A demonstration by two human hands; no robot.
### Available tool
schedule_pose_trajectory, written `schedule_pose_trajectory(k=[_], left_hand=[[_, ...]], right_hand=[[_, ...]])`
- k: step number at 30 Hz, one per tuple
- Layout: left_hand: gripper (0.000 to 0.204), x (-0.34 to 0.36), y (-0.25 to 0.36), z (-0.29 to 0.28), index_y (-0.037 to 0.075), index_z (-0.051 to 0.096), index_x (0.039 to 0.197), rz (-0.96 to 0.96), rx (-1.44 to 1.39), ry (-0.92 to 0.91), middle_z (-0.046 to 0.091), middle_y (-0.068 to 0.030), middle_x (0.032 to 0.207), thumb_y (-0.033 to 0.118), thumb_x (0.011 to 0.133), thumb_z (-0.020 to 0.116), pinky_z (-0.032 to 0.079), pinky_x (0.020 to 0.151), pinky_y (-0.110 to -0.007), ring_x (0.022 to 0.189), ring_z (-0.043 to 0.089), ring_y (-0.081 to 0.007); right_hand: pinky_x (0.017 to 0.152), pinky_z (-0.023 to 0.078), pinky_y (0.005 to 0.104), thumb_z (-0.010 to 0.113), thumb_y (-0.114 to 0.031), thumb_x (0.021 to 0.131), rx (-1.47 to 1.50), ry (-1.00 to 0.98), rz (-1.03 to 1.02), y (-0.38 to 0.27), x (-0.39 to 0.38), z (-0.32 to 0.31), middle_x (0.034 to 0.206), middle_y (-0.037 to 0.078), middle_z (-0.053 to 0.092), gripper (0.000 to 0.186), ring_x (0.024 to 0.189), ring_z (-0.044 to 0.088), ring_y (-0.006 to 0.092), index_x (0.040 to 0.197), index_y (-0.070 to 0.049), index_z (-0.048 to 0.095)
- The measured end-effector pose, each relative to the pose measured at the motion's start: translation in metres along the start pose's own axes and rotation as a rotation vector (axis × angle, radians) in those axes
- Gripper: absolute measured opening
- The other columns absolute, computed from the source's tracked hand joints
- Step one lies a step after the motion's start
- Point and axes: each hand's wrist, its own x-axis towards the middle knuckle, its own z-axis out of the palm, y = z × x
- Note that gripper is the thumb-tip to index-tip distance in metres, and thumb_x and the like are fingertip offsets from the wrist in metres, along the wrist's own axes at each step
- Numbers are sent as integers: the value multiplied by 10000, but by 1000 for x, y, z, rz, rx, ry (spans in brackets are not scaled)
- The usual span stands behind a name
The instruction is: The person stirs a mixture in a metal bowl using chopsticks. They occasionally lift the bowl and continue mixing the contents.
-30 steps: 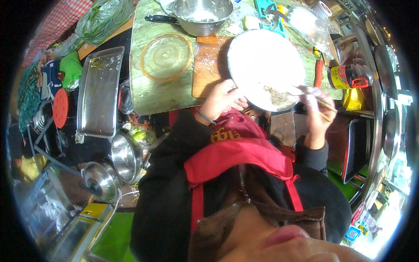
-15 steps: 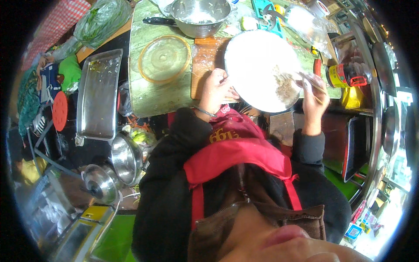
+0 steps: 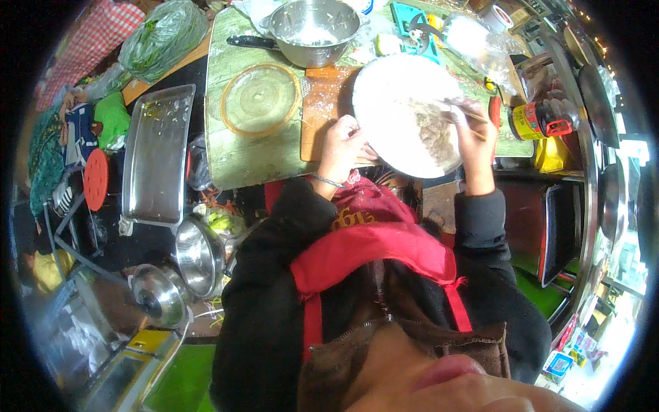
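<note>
A large white basin rests over the near edge of the table, with a greyish-brown, lumpy mixture on its right side. Closed at the basin's near left rim is my left hand, with a dark band on the wrist. My right hand is at the right rim, wrapped round a pair of chopsticks whose tips reach in toward the mixture. Part of a wooden cutting board, dusted with white flecks, shows beside the basin on the left.
Behind the board stands a steel pot with a black handle. A glass lid lies on the green table. Further left is a metal tray, with steel bowls below it. A red-lidded jar is at the right.
My right hand and the chopsticks have moved left and slightly inward over the basin. The mixture has shifted toward the basin's middle. My left hand stays at the rim.
</note>
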Motion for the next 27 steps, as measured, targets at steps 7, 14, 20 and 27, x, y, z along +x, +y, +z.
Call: schedule_pose_trajectory(k=[7,14,20,27], left_hand=[[105,64,8,-21,-21,473,783,200,334,124,527,-102,621,66,773,531,472,425,-265,487,558,-160],[131,109,3,-34,21,483,775,480,743,302,498,-3,667,120,796,567,416,529,-216,584,475,-71],[150,85,51,-12,16,508,853,574,1267,259,576,-100,793,149,786,525,451,676,-323,728,560,-244],[329,67,99,69,64,553,1039,1102,1014,-424,509,-122,1105,115,714,536,339,912,-376,1090,421,-316]], right_hand=[[607,524,297,539,-31,807,104,99,21,-28,21,-64,904,127,589,176,717,596,183,979,6,542],[711,501,284,552,-40,808,19,5,186,8,25,-20,963,80,556,192,835,565,163,991,11,524],[548,482,213,578,-104,806,49,-54,190,-18,32,-25,815,75,607,228,662,581,119,995,7,515],[530,488,212,555,-153,825,-50,-121,29,-48,61,-33,812,87,609,268,610,583,109,1044,-18,483]])
